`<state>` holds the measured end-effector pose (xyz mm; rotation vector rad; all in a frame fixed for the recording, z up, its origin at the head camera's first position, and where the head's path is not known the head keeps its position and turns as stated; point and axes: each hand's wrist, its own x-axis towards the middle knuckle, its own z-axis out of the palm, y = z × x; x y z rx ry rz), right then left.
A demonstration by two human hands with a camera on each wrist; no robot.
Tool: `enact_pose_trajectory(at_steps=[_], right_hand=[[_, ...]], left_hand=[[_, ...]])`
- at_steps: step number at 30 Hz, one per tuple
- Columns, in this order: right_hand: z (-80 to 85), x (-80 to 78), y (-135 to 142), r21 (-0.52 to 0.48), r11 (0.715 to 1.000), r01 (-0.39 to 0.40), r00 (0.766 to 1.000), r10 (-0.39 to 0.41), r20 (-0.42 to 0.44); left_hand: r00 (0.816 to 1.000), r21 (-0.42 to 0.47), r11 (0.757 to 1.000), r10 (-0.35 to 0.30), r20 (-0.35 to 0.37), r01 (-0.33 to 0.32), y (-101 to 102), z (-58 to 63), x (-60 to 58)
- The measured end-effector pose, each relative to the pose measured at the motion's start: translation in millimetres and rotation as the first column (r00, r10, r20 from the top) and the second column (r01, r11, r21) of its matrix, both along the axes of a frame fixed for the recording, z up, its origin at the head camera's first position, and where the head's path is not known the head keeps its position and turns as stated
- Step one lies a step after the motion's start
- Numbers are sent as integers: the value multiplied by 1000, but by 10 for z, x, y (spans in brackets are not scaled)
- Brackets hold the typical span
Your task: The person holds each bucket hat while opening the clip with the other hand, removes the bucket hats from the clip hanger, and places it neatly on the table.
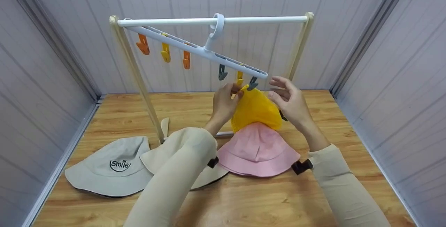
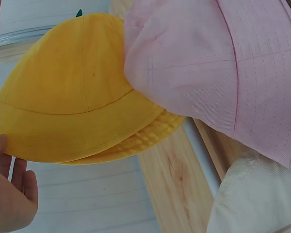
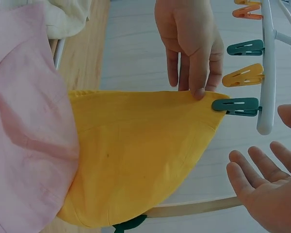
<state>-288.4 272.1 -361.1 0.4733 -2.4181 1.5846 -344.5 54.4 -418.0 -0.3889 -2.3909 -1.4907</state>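
A yellow bucket hat (image 1: 259,106) hangs tilted from the low right end of a white clip hanger (image 1: 181,45). The green end clip (image 3: 240,104) bites on a corner of its brim. My left hand (image 1: 223,103) pinches the brim beside that clip, thumb on the near side in the right wrist view. Just right of the clip, my right hand (image 1: 292,103) is held apart from hat and hanger, its fingers spread and loosely bent. A yellow clip (image 3: 242,75) and another green clip (image 3: 245,47) hang free next to the end clip.
The hanger hooks over a white rod (image 1: 264,20) on a wooden stand (image 1: 134,70). A pink bucket hat (image 1: 258,150) stands in front, overlapping the yellow one. Cream (image 1: 181,140) and grey (image 1: 111,167) hats lie left on the wooden tabletop (image 1: 261,202). Orange clips (image 1: 143,44) hang at the raised end.
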Motion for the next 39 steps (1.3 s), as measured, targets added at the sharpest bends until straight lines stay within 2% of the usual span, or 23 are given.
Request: enact_pose_trajectory(at_steps=[12, 18, 29, 39], right_hand=[[-106, -188, -162, -100, 993, -54, 997, 60, 53], [-143, -265, -235, -144, 988, -51, 995, 63, 80], [-129, -334, -297, -264, 961, -85, 982, 125, 139], [-171, -378, -314, -313, 940, -133, 978, 177, 115]], left_hand=[[1000, 36, 999, 6, 10, -6, -2, -22, -1], [1000, 40, 999, 11, 7, -11, -1, -25, 5], [1000, 39, 999, 2, -15, -1, 6, -29, 13], [1000, 44, 999, 6, -16, -5, 23, -19, 38]])
